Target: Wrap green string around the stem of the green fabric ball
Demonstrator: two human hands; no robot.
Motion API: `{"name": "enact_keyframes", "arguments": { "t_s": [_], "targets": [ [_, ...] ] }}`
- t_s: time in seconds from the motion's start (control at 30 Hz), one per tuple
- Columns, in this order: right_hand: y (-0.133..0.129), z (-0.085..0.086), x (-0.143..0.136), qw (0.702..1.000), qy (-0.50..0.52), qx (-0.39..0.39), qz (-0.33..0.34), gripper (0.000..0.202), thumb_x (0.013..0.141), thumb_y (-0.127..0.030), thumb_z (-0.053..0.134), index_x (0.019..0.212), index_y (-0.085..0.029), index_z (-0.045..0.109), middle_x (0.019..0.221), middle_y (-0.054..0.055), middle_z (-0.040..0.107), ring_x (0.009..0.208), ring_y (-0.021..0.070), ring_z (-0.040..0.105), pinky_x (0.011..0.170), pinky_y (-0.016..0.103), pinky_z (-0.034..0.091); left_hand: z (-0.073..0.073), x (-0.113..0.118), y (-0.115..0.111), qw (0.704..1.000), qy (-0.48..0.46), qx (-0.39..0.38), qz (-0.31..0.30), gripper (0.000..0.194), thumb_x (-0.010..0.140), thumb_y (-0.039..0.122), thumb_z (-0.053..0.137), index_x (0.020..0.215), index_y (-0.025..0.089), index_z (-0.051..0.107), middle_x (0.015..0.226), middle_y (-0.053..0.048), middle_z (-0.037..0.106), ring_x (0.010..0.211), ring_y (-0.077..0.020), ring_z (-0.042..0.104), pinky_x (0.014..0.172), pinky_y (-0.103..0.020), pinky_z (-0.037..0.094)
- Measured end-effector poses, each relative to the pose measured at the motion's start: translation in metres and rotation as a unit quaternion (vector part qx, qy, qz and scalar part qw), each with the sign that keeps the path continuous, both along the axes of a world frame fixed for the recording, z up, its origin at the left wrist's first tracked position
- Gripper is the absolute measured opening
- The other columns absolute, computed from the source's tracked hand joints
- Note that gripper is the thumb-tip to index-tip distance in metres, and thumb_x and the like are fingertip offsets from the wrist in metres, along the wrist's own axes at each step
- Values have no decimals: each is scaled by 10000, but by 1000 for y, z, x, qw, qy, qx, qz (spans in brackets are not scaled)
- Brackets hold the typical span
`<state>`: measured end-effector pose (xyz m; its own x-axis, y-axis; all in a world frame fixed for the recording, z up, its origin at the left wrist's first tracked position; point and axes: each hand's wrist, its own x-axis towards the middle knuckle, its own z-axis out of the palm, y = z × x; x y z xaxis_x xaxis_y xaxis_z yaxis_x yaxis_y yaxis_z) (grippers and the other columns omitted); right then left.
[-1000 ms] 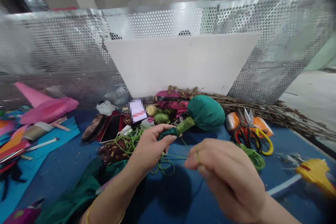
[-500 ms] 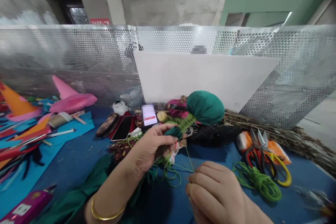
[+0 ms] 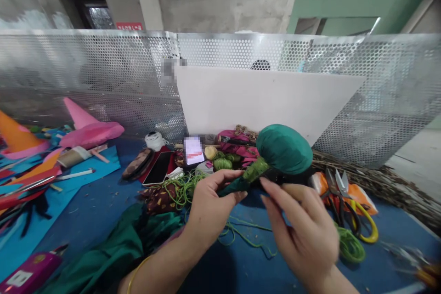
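Observation:
A round dark-green cloth bundle (image 3: 285,149) stands out at the upper right end of a narrow neck wrapped in light-green cord (image 3: 255,170). My left hand (image 3: 212,206) pinches the green cloth tail (image 3: 234,186) below that neck between thumb and fingers. Close to the right side of the neck is my right hand (image 3: 303,229), its index finger and thumb stretched out and slightly apart. No object shows clearly between them. Loose green cord (image 3: 253,240) trails over the blue table between the hands.
Scissors (image 3: 368,229) and green cord (image 3: 351,244) lie at right, near dry stalks (image 3: 386,183). Phones (image 3: 159,168), yarn (image 3: 222,163) and dark-green cloth (image 3: 120,243) lie at left and centre. A white board (image 3: 268,101) leans behind.
The green bundle has moved right and slightly down with my left hand. My right hand has gone from a closed fist low down to spread fingers beside the wrapped neck.

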<state>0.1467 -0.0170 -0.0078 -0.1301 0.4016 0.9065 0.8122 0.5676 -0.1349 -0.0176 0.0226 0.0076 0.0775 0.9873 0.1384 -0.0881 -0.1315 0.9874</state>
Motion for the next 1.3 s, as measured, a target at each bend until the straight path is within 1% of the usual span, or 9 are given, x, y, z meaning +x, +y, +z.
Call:
{"name": "enact_keyframes", "arguments": {
  "t_s": [0.2, 0.43, 0.53, 0.63, 0.87, 1.03, 1.13, 1.23, 1.3],
  "targets": [
    [10, -12, -17, 1000, -21, -6, 4, 248, 921, -111, 537, 1102, -171, 695, 912, 99, 641, 793, 198, 634, 689, 339, 526, 1, 6, -6, 1000, 7, 9, 4, 298, 597, 60, 704, 857, 190, 773, 867, 5, 778, 842, -187, 713, 790, -249, 558],
    [11, -21, -24, 996, -45, 43, 67, 283, 871, -16, 564, 1105, -123, 681, 948, 104, 701, 918, 216, 670, 861, 382, 549, 0, 3, 0, 998, 27, 40, 26, 351, 611, 18, 647, 870, 215, 778, 886, 28, 779, 884, -168, 709, 833, -227, 544],
    [7, -20, -21, 996, 11, 13, 84, 317, 875, -26, 557, 1148, -153, 657, 972, 96, 690, 920, 201, 666, 834, 354, 554, -1, 3, 0, 999, 16, 30, 11, 340, 614, 37, 687, 885, 223, 774, 893, 33, 777, 877, -164, 709, 803, -214, 546],
    [8, -22, -18, 997, 56, -22, 47, 343, 886, -59, 561, 1206, -155, 636, 1017, 120, 651, 926, 209, 652, 784, 336, 566, -2, 4, 0, 1000, 9, 15, -7, 312, 616, 88, 743, 899, 216, 770, 892, 21, 775, 866, -179, 709, 777, -228, 555],
    [19, -31, -20, 996, -46, 43, 62, 413, 871, 13, 510, 1248, -111, 623, 952, 115, 610, 945, 232, 643, 869, 389, 579, 0, 0, 0, 999, 41, 34, -2, 300, 647, 87, 708, 915, 208, 769, 941, 3, 770, 928, -184, 688, 873, -248, 519],
    [23, -39, -20, 994, -90, 55, 41, 382, 881, 2, 503, 1217, -109, 646, 947, 112, 619, 964, 237, 648, 913, 430, 577, -2, -4, 2, 1000, -13, -13, -25, 300, 713, 148, 618, 964, 204, 773, 881, -19, 761, 932, -200, 674, 764, -240, 529],
    [24, -46, -21, 989, -128, 67, 30, 332, 887, -15, 487, 1147, -100, 676, 986, 125, 634, 1004, 246, 639, 931, 438, 566, 0, -2, 2, 999, -36, -40, 3, 211, 698, 255, 727, 887, 182, 786, 803, -34, 755, 848, -198, 674, 732, -248, 529],
    [23, -48, -22, 987, -141, 72, 33, 301, 873, -27, 515, 1110, -102, 685, 1022, 129, 660, 1040, 253, 634, 956, 443, 541, 4, -1, 3, 997, -41, -57, 22, 239, 593, 245, 828, 821, 185, 791, 785, -24, 758, 757, -167, 659, 685, -229, 518],
    [21, -44, -21, 987, -131, 71, 57, 316, 856, -29, 535, 1119, -126, 680, 1013, 104, 686, 1041, 241, 640, 963, 426, 524, 4, -2, 4, 996, -45, -69, 11, 246, 595, 242, 832, 833, 191, 796, 772, -22, 759, 743, -158, 655, 665, -220, 509]
  ]
}}
